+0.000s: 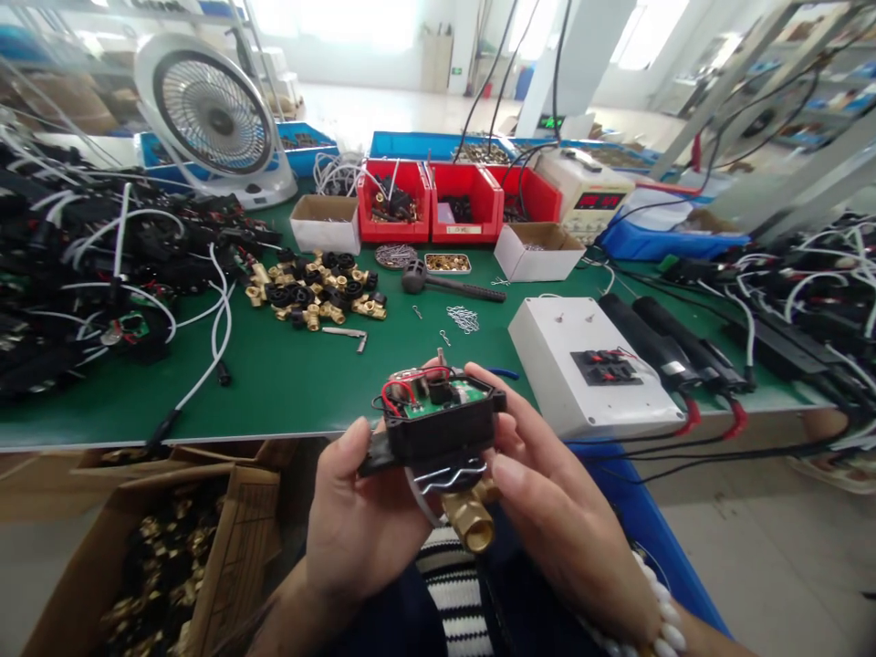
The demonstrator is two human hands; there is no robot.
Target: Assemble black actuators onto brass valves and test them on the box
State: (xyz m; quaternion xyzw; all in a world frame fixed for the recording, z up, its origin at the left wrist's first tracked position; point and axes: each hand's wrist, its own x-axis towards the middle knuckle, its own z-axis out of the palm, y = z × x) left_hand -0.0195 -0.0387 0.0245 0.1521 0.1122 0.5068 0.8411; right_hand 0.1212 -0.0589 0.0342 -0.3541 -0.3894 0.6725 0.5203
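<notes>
Both hands hold one black valve unit (442, 429) in front of the green table edge, over my lap. Its open top shows a green circuit board with red and black wires, and a brass fitting (471, 520) sticks out below. My left hand (359, 520) wraps the unit's left side and underside with thumb up. From the right, my right hand (547, 493) grips it with fingers curled over the top right corner. A white bead bracelet sits on my right wrist.
On the green table lie a pile of brass and black valve parts (315, 292), a black mallet (448, 283), a white test box (589, 365), red bins (428, 201), small cardboard boxes and a fan (212, 114). Wired black assemblies crowd both sides. A carton of parts (164, 566) stands lower left.
</notes>
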